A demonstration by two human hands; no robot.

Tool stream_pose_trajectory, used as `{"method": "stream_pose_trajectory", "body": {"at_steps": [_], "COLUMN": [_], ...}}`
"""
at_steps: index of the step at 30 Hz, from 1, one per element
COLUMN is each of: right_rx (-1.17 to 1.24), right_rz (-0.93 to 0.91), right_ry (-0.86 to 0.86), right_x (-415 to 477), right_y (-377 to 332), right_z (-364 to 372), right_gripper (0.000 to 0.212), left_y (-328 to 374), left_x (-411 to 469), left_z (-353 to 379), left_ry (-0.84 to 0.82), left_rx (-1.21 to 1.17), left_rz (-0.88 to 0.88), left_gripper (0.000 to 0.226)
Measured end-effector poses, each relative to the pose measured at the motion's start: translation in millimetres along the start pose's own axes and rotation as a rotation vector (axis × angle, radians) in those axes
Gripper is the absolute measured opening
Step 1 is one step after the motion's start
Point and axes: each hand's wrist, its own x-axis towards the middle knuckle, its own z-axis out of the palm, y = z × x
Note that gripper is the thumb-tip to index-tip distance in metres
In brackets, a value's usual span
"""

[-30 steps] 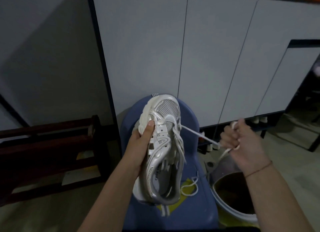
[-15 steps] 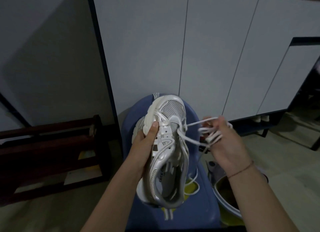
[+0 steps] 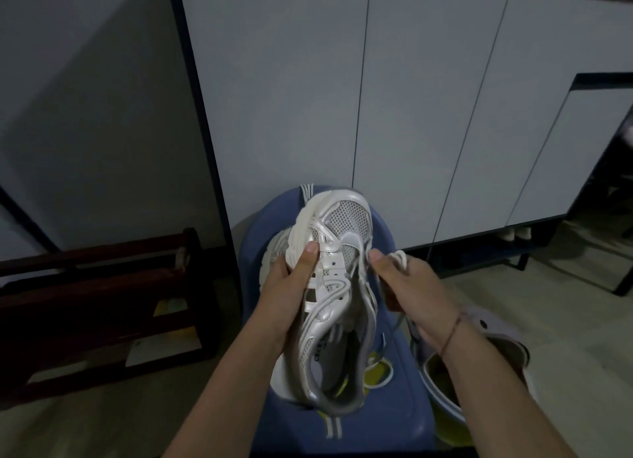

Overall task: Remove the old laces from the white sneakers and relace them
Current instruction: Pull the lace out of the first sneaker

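Note:
A white and silver mesh sneaker (image 3: 337,286) is held toe-up in mid-air above a blue plastic stool (image 3: 387,413). My left hand (image 3: 291,286) grips its left side, thumb pressed on the upper near the eyelets. My right hand (image 3: 407,286) sits against the sneaker's right side with a bunch of white lace (image 3: 400,257) looped over its fingers; its fingertips are at the eyelet row. A strand of lace hangs down below that hand. A second white sneaker (image 3: 274,252) peeks out behind the held one on the stool.
White cabinet doors (image 3: 411,115) stand just behind the stool. A dark wooden rack (image 3: 102,303) is at the left on the floor. A round bucket (image 3: 445,399) and a pale clog (image 3: 489,327) lie to the right under my right forearm.
My right hand, which had pulled the lace out to the right, has come back in to the sneaker's eyelets with the lace gathered on its fingers. The left hand's grip is unchanged.

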Motion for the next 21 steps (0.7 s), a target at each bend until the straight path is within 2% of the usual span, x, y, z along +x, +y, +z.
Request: {"method": "stream_pose_trajectory", "body": {"at_steps": [1,3,5,9,11,13,17,19,21], "right_rx": [-0.017,0.060,0.320,0.902,1.090,1.070,0.750,0.732,0.705], "right_rz": [-0.016,-0.024,0.030,0.153,0.173,0.180,0.256,0.297,0.325], "right_ry": [0.000,-0.002,0.031,0.128,0.130,0.084,-0.075,-0.130,-0.150], "right_x": [-0.4,-1.0,0.1,9.1,13.1,13.1,11.1,11.3,11.0], "right_y": [-1.3,-4.6,-6.7,-7.9,-7.0,-3.9,5.0,2.8,-4.7], "right_z": [0.6,1.3,1.8,-12.9,-27.3,-38.0,-38.3,-34.6,-33.6], "right_gripper": [0.042,0.034,0.028,0.029,0.029,0.031,0.028,0.027,0.038], "left_y": [-0.6,-1.1,-1.1,-1.8,-1.8,-2.0,-2.1,-0.7,0.2], "left_x": [0.2,1.0,1.0,1.2,2.5,3.5,7.6,12.4,19.1], "left_z": [-0.9,-2.3,-2.4,-0.4,-1.5,-2.6,-1.1,1.7,8.3], "left_ry": [-0.002,-0.003,-0.012,-0.037,-0.028,-0.031,-0.037,-0.059,-0.072], "left_rx": [-0.001,0.005,-0.015,-0.027,-0.045,-0.063,-0.127,-0.140,-0.136], "left_rz": [0.001,0.013,0.012,0.015,0.021,0.012,-0.025,-0.038,-0.050], "left_gripper": [0.075,0.065,0.056,0.068,0.063,0.059,0.047,0.044,0.045]}}
